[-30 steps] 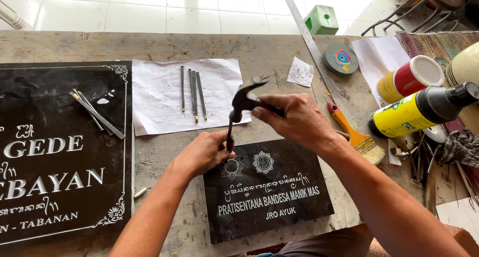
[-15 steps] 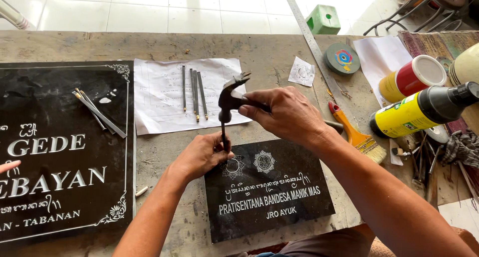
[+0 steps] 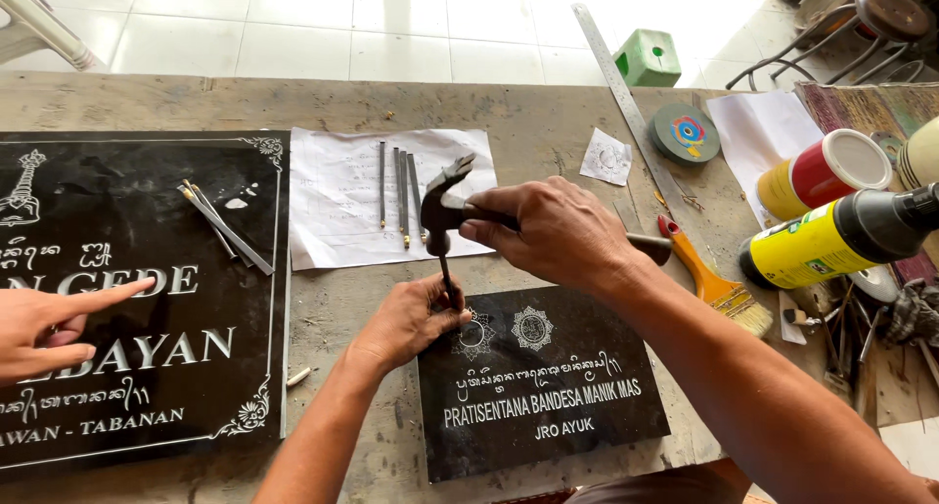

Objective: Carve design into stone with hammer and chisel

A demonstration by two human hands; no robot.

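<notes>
Chisel (image 3: 447, 274) between left-hand fingers (image 3: 435, 313)

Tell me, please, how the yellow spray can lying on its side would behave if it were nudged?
The yellow spray can lies on its round side, so it would probably roll. Its smooth surface may feel slippery. The clutter of tools beside it would likely stop it soon.

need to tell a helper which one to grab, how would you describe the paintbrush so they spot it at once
Start at the small black stone plaque at the near edge of the wooden workbench and look just right of its top corner. There lies the flat paintbrush with an orange handle, a red tip and pale bristles, the only brush among the cans.
</notes>
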